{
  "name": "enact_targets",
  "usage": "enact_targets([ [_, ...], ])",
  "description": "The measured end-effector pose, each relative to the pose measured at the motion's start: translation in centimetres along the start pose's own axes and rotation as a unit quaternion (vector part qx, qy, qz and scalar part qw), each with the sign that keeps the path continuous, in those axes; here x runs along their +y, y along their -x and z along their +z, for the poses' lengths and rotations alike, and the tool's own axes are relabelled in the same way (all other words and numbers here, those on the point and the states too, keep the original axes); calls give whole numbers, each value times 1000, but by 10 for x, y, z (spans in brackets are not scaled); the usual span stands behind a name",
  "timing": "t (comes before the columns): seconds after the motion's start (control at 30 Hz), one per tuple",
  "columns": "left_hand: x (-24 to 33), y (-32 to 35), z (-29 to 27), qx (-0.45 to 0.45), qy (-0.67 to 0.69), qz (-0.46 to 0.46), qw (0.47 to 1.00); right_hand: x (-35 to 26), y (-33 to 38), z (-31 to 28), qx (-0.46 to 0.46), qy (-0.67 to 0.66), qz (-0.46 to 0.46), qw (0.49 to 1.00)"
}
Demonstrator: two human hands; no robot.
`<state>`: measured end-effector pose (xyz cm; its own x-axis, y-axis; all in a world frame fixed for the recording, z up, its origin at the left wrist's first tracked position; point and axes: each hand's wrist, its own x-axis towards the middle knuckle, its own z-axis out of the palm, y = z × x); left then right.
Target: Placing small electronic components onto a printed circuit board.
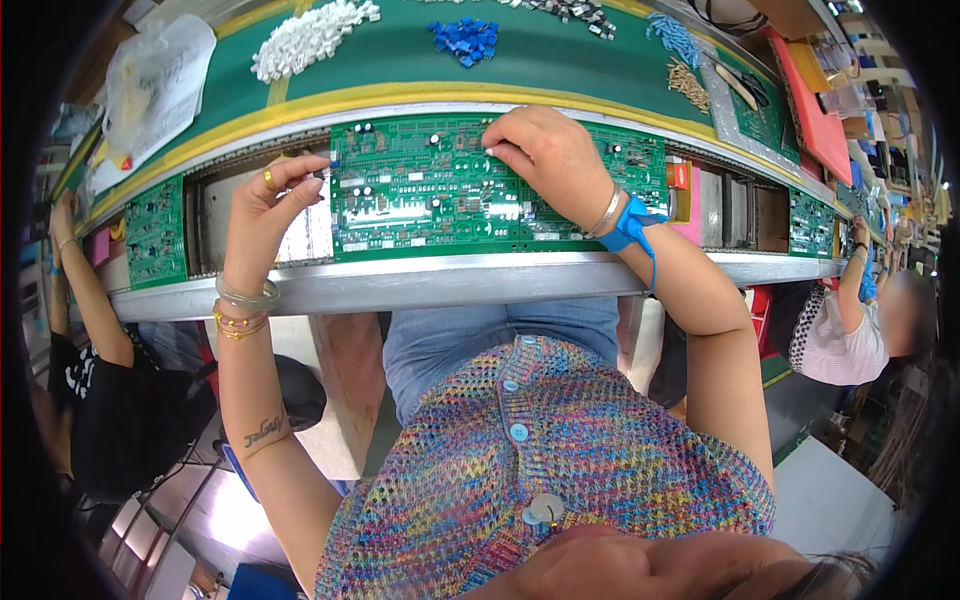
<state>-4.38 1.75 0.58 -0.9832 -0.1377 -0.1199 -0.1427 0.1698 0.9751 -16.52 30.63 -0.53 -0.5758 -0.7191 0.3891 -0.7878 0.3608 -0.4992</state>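
Note:
A large green circuit board (400, 215) full of small components lies on the rails in front of me. My left hand (272, 205) is at its left edge, thumb and index finger curled close together beside a tiny blue part. Whatever these fingertips may hold is too small to make out. Over the upper middle of the board is my right hand (550, 160), its thumb and fingertips pinched together just above the components. The hand itself hides what is in that pinch. A blue strap (632, 226) is tied round my right wrist.
Beyond the rail, a green surface carries piles of white connectors (315, 38), blue parts (464, 42), light-blue parts (672, 38) and tan parts (688, 86). Further circuit boards (156, 232) sit along the line. Other people work at left (120, 400) and right (845, 335). A metal rail (450, 283) runs nearest me.

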Motion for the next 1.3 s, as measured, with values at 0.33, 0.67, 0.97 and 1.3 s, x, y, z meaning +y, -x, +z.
enact_targets([
  [0.33, -5, 38, 2, -2, 8, -34, 999, -4, 1, 1, -6, 44, -24, 999],
  [0.67, 9, 59, 19, 85, -245, 10, 966, -5, -3, 11, -18, 84, -94, 992],
  [0.97, 6, 56, 24, 98, -441, 68, 890, -2, -5, 13, -15, 95, -101, 990],
  [1.3, 9, 50, 37, 50, -519, 106, 847, 42, 8, -93, 167, 142, 131, 967],
])
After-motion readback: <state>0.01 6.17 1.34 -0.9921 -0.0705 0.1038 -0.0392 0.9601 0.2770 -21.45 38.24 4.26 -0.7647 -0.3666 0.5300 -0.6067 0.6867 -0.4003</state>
